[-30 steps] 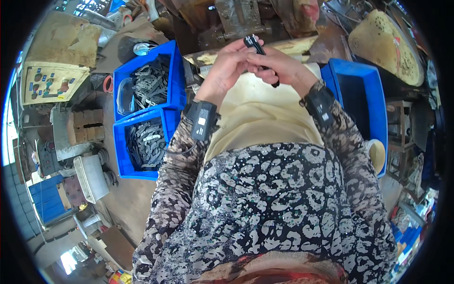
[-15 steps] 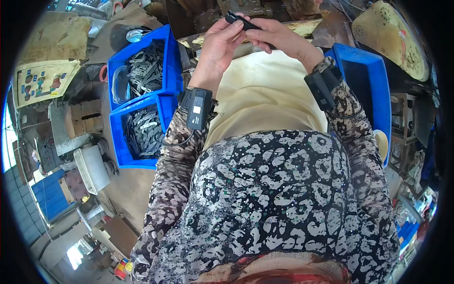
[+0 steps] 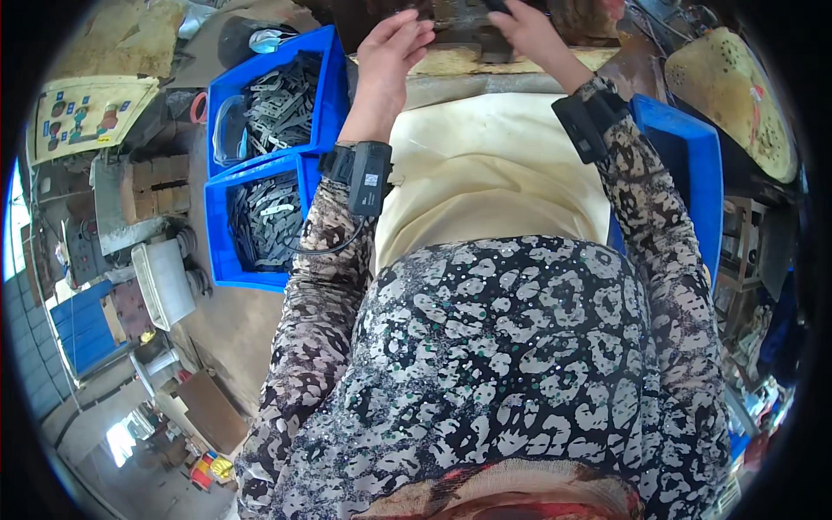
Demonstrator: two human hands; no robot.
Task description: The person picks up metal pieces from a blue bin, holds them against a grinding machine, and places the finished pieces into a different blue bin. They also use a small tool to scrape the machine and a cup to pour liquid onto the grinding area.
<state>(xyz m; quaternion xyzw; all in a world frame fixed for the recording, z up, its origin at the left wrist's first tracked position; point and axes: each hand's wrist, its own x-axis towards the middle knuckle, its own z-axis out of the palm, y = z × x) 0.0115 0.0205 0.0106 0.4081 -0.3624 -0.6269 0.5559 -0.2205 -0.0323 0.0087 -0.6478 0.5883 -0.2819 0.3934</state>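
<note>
Both my hands are at the top of the view, apart, above the far edge of the cream apron (image 3: 494, 130). My left hand (image 3: 390, 61) has its fingers bent and pressed together; whatever may be at their tips blends into the dark background. My right hand (image 3: 539, 39) is closed around a small black piece (image 3: 497, 6), cut off by the top edge. Between the hands lies a dark machine or bench surface (image 3: 464, 26), with a dark block (image 3: 496, 45) near its front.
At left, two blue bins (image 3: 328, 95) (image 3: 251, 279) hold many flat grey metal pieces. Another blue bin (image 3: 712, 165) stands right of my right forearm. A worn, spotted yellowish panel (image 3: 732, 95) is at the far right. A pale ledge (image 3: 451, 62) runs before my hands.
My hands were together on a black piece over the apron. They have parted and moved forward, the right one keeping a black piece. The view has shifted slightly.
</note>
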